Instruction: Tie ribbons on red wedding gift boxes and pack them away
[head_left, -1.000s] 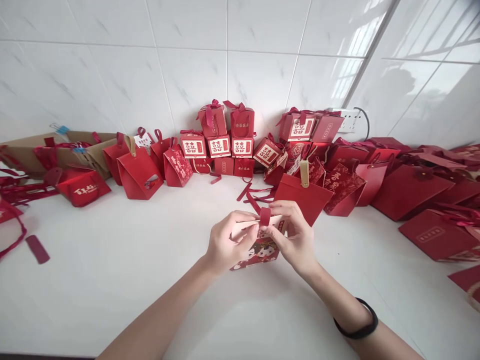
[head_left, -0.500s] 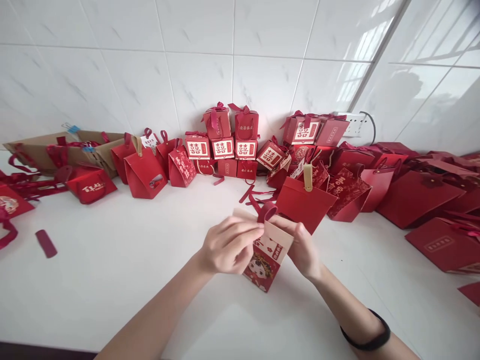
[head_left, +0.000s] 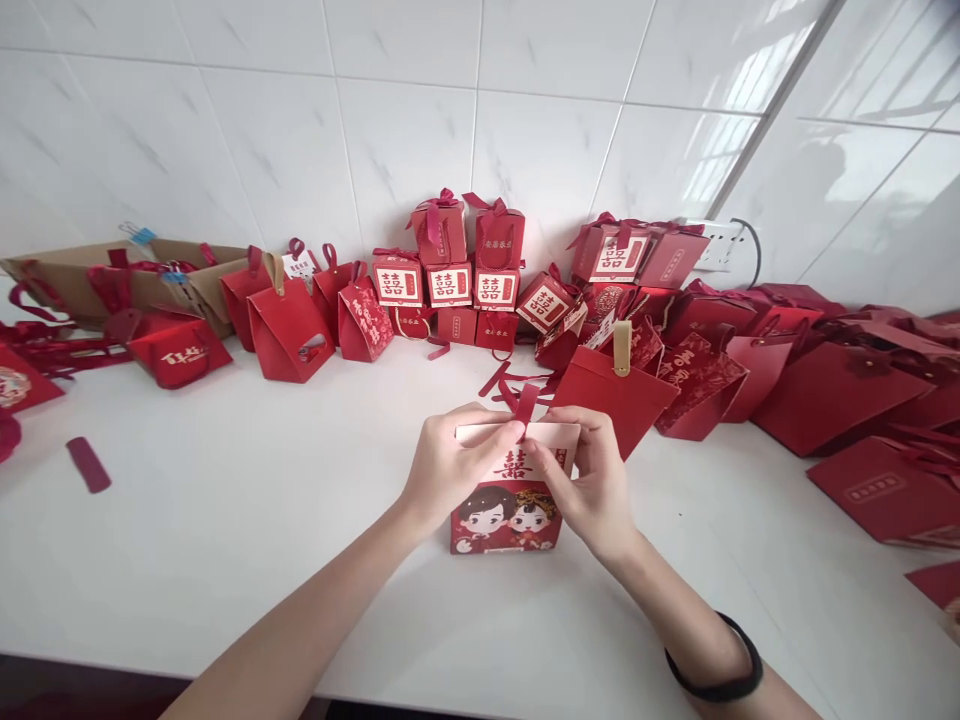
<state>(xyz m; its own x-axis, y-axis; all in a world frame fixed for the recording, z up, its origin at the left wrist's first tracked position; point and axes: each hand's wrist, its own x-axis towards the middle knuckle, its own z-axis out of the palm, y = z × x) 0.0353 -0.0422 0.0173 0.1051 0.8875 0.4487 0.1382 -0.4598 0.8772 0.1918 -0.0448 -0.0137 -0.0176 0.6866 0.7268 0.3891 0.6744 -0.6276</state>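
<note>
Between my hands a red and white gift box point(head_left: 506, 515) stands upright on the white table, its printed front with two cartoon figures facing me. A dark red ribbon loop point(head_left: 527, 402) rises from its top edge. My left hand point(head_left: 454, 460) grips the upper left of the box, thumb by the foot of the ribbon. On the other side my right hand point(head_left: 589, 475) pinches the upper right part, thumb on the front and fingers behind. Both thumbs nearly meet below the loop. The box's back is hidden.
Stacked small red boxes point(head_left: 450, 285) stand along the tiled wall. A large red gift bag point(head_left: 607, 400) is just behind my right hand, with more red bags point(head_left: 832, 400) at the right. A cardboard box point(head_left: 67, 270) with ribbons sits far left; a ribbon piece point(head_left: 88, 465) lies nearby.
The gift box has turned from a slanted side view to face me squarely. My left hand has moved from the ribbon to the box's upper left; my right thumb has come round to the front.
</note>
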